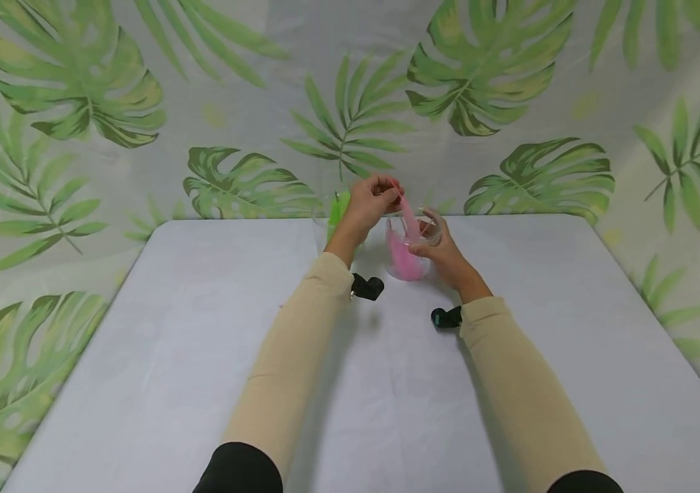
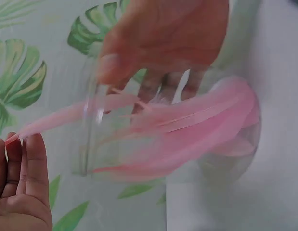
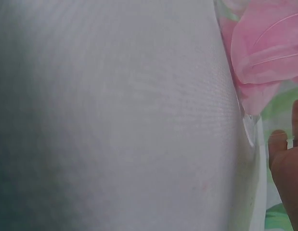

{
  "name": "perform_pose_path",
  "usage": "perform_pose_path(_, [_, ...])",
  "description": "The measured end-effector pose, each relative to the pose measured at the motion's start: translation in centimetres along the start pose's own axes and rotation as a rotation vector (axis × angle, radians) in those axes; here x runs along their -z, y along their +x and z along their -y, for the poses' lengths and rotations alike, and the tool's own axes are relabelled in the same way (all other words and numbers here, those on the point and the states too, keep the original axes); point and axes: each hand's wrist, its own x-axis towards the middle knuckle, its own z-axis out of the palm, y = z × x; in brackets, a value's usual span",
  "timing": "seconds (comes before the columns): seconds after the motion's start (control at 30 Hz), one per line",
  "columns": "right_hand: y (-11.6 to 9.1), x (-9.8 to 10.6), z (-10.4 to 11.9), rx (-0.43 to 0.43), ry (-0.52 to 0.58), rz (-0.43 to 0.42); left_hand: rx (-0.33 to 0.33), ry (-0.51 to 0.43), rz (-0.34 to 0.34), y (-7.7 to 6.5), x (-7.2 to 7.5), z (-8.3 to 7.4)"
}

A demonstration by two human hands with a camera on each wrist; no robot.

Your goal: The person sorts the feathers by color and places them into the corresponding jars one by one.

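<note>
My left hand (image 1: 369, 204) is raised over a clear jar (image 1: 428, 263) and pinches a pink feather (image 2: 57, 120) by the tip of its quill. The lower part of that feather is still inside the jar's mouth. Several more pink feathers (image 2: 206, 125) fill the jar, quills toward the opening. My right hand (image 1: 445, 253) grips the jar near its rim from the right side, fingers wrapped behind the glass. In the left wrist view, the left fingertips (image 2: 31, 144) meet at the quill. The right wrist view catches only part of the right hand (image 3: 293, 168) beside pink feathers.
Left of the jar, partly hidden by my left wrist, stands another clear container (image 1: 320, 222) with green feathers (image 1: 337, 209). Both are near the far edge of the white-covered table (image 1: 202, 329). A leaf-patterned cloth (image 1: 251, 109) hangs behind the table.
</note>
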Motion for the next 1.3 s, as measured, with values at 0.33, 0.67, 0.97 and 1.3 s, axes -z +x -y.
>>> perform_pose_path(0.33, [0.2,-0.2,-0.3,0.016,-0.001,-0.010,0.048,0.094,-0.009,-0.3,-0.6,1.0])
perform_pose_path(0.67, [0.0,-0.2,-0.2,0.003,-0.007,-0.019,0.016,0.128,-0.004,-0.1,-0.6,1.4])
perform_pose_path(0.97, [0.0,-0.2,-0.1,0.030,-0.008,-0.010,-0.045,0.176,0.010,-0.4,-0.6,1.6])
perform_pose_path(1.3, [0.1,-0.2,-0.2,0.015,-0.014,-0.023,-0.054,0.208,0.031,-0.5,-0.6,1.9])
